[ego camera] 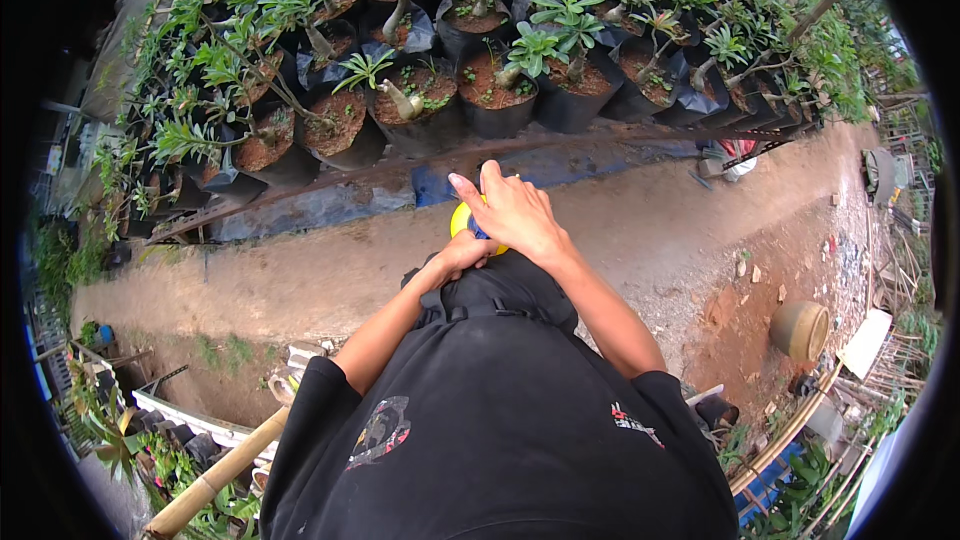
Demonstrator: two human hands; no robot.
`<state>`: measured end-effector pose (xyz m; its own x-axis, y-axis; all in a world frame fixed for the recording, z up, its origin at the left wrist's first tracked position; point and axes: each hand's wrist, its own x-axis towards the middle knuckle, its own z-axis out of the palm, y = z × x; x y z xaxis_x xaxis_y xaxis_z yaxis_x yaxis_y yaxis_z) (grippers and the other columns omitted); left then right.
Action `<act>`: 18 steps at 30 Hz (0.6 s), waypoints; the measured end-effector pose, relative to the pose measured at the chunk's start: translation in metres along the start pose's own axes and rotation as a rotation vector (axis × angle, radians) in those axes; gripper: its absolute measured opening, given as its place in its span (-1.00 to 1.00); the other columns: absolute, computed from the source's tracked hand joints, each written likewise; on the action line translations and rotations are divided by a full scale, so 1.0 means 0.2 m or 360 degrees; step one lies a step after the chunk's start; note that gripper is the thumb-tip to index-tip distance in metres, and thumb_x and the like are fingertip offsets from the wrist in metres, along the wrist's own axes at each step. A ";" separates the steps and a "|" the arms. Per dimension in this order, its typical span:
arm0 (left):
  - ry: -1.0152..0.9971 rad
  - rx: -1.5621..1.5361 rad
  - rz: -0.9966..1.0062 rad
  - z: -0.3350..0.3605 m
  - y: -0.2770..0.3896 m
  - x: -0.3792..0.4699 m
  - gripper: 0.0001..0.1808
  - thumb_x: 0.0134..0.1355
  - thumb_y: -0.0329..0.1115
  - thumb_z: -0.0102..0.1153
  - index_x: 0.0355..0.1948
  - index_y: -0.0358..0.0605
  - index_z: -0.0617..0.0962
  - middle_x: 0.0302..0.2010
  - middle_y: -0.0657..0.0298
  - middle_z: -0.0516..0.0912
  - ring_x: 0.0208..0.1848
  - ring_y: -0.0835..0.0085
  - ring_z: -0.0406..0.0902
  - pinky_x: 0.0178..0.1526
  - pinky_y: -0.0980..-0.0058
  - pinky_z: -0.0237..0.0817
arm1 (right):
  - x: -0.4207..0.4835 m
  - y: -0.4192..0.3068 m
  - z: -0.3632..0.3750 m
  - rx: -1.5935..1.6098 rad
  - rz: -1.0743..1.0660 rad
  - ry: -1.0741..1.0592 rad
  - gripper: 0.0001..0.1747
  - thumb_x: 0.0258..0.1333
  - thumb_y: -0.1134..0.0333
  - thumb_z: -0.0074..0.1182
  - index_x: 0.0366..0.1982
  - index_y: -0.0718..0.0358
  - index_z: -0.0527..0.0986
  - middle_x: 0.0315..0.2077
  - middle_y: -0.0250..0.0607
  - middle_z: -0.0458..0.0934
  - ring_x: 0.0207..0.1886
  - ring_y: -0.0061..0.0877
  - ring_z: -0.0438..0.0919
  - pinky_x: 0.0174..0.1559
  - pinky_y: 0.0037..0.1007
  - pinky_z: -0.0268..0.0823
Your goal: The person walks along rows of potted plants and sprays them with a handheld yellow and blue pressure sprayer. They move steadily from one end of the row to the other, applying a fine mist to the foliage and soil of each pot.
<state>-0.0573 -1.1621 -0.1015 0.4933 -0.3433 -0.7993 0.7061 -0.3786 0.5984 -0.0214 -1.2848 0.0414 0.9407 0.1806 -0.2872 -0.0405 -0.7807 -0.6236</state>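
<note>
My left hand (471,251) is closed around the near side of a round yellow object (458,218) with a dark blue middle (476,227). What exactly this object is cannot be told, since both hands cover much of it. Over its right side lies my right hand (519,216), back up, with the thumb apart and the fingers stretched forward. Whether the right palm touches the yellow object is hidden. Both hands are held in front of my waist, just beyond the belt buckle (510,309) on my dark clothing.
A metal-edged bench (360,180) ahead carries rows of desert rose plants in black grow bags (499,109). Below me runs a dirt path (360,270). A brown clay pot (801,330) lies at right. Behind left, a bamboo pole (217,476) slants near my elbow.
</note>
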 end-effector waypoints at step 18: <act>0.0230 -0.0008 -0.0151 0.03 0.01 -0.13 -0.68 -0.04 -0.10 0.18 -0.72 -0.03 0.42 -0.79 0.38 0.38 -0.85 0.59 0.18 -0.80 0.51 -0.08 | 0.20 0.17 0.41 -0.0424 -0.0481 0.0360 -0.45 0.12 -0.09 -0.05 -0.50 0.33 0.52 -0.54 -0.06 0.53 -0.45 -0.13 0.57 -0.40 -0.15 0.41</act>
<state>-0.0721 -1.1595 -0.0786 0.4920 -0.1790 -0.8520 0.7554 -0.3987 0.5200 -0.0119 -1.2557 -0.0509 0.9481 0.3118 0.0630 0.3070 -0.8451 -0.4378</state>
